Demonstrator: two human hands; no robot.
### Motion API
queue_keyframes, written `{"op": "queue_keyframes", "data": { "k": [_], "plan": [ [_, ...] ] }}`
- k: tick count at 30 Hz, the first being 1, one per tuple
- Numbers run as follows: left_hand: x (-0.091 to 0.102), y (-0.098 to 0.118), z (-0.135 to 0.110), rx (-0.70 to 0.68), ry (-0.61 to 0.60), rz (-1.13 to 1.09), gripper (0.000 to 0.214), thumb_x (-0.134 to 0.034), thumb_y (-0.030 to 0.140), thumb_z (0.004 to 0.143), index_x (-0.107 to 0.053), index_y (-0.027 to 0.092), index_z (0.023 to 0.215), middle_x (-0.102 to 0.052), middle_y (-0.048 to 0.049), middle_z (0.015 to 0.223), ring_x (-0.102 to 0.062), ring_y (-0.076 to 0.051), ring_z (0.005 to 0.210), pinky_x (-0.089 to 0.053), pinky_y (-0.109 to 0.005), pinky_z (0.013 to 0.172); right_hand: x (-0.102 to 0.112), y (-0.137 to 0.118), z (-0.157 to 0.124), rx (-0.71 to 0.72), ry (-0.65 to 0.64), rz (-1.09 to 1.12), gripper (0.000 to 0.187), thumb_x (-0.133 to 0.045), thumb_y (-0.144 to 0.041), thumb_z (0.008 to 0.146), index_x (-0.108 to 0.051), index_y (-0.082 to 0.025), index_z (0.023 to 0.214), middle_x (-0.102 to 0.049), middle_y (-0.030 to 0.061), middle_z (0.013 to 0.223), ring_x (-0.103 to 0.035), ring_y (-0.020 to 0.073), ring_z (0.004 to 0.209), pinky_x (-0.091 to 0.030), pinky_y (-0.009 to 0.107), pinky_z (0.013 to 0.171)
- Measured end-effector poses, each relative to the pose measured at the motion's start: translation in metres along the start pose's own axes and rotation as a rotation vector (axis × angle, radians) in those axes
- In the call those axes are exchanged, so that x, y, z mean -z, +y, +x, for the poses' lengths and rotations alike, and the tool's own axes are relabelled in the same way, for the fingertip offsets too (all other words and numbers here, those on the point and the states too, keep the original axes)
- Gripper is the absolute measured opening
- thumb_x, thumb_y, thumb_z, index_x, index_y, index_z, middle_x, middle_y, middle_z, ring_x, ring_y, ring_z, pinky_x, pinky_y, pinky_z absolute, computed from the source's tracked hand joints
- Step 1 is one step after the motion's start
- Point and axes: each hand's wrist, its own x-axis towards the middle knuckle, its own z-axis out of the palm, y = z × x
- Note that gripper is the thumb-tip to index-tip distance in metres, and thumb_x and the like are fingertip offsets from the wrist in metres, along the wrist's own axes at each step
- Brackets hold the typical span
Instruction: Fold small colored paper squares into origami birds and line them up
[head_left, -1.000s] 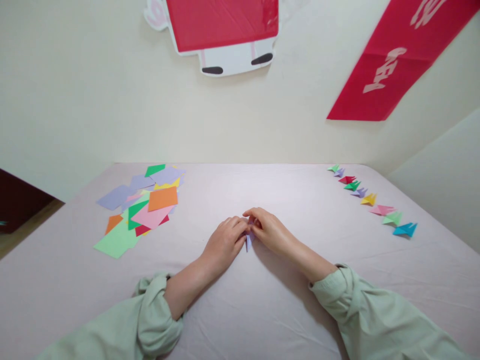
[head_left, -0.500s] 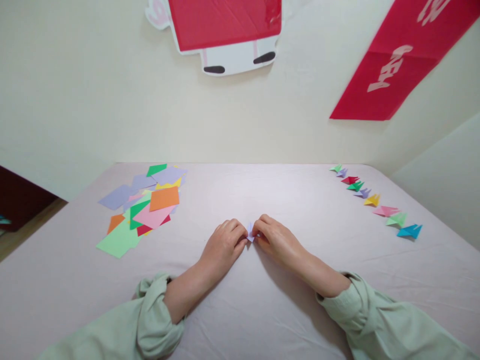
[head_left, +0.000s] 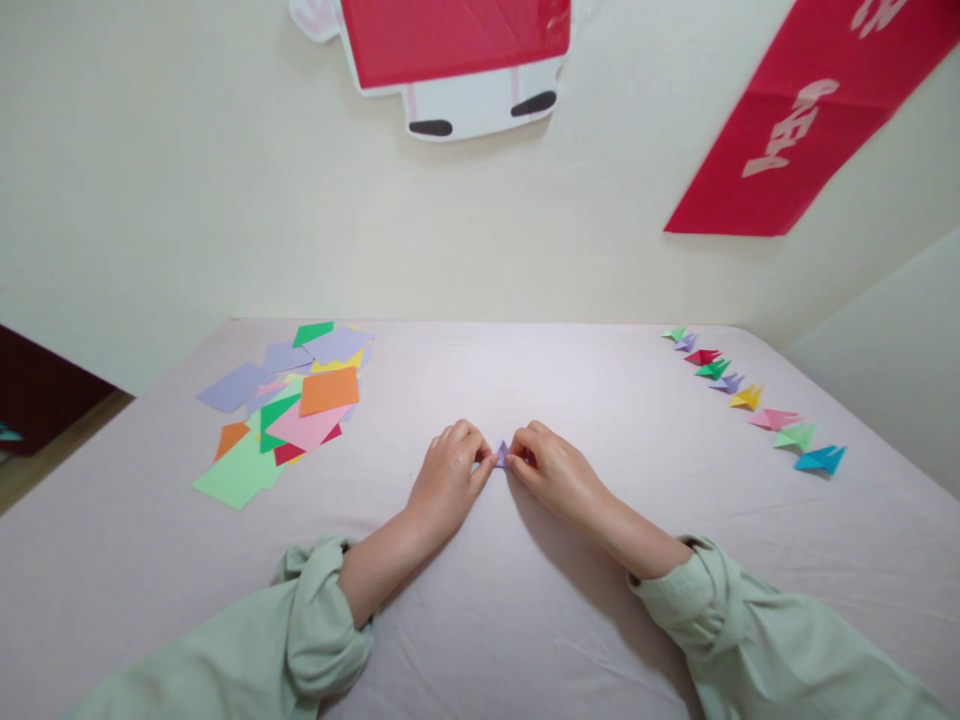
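A small folded piece of purple paper (head_left: 502, 455) is pinched between my two hands at the middle of the table. My left hand (head_left: 452, 470) grips its left side with thumb and forefinger. On its right side, my right hand (head_left: 551, 467) holds it the same way, fingers curled. The paper's upper part shows as a little point; its outer edges are hidden behind my fingertips.
On the left of the cloth-covered table (head_left: 480, 620) lies an overlapping pile of coloured paper sheets (head_left: 232, 468). Several folded paper figures stand in a slanting row on the right, a blue paper figure (head_left: 821, 460) nearest. A wall (head_left: 480, 230) rises behind the table.
The purple paper now shows a pointed triangular shape instead of an upright narrow flap. Both hands have shifted slightly, their thumbs now at its lower sides.
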Motion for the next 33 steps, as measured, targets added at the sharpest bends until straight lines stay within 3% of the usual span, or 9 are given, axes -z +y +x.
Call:
{"op": "queue_keyframes", "data": {
  "k": [15,33],
  "plan": [
    [-0.004,0.002,-0.001,-0.012,-0.003,0.109,0.008,-0.057,0.019,0.089,-0.052,0.02,0.082,-0.055,-0.0025,0.091,-0.052,-0.02,0.088,-0.042,-0.034,0.078,0.005,-0.011,-0.002,-0.048,0.004,-0.102,0.01,-0.058,-0.018,0.088,-0.053,-0.019,0.08,-0.054,0.002,0.084,-0.052,0.0148,0.071,-0.033,0.026,0.064],
    [-0.002,0.003,-0.004,-0.022,-0.016,0.043,0.007,-0.06,0.017,0.088,-0.054,0.019,0.089,-0.057,-0.0028,0.095,-0.052,-0.021,0.092,-0.043,-0.035,0.083,0.005,-0.016,-0.003,-0.096,0.003,-0.245,0.008,-0.056,-0.023,0.092,-0.058,-0.019,0.086,-0.06,0.0033,0.09,-0.058,0.0158,0.077,-0.034,0.025,0.065]
  ]
}}
